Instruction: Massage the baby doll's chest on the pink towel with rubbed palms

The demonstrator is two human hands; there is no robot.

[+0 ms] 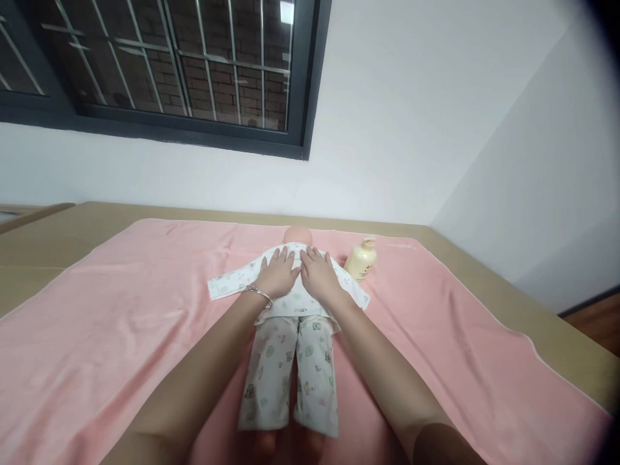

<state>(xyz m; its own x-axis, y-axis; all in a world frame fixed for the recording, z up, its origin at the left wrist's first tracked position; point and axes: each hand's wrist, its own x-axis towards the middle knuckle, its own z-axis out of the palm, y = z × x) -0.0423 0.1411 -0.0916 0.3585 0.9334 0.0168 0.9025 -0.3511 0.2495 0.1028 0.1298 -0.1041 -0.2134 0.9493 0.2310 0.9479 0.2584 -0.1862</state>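
A baby doll lies stretched out on a pink cloth, its bald head at the far end and its feet toward me. It wears a white patterned top with the sleeves spread sideways, and matching trousers. My left hand rests flat on the upper left of the top, fingers extended, a silver bangle at the wrist. My right hand lies flat beside it on the upper right, fingers pointing away from me. Neither hand grips anything. The doll's face cannot be seen.
A pale yellow pump bottle stands close to the doll's right-hand sleeve. The pink cloth covers most of a wooden surface. Behind are a white wall and a barred, dark-framed window.
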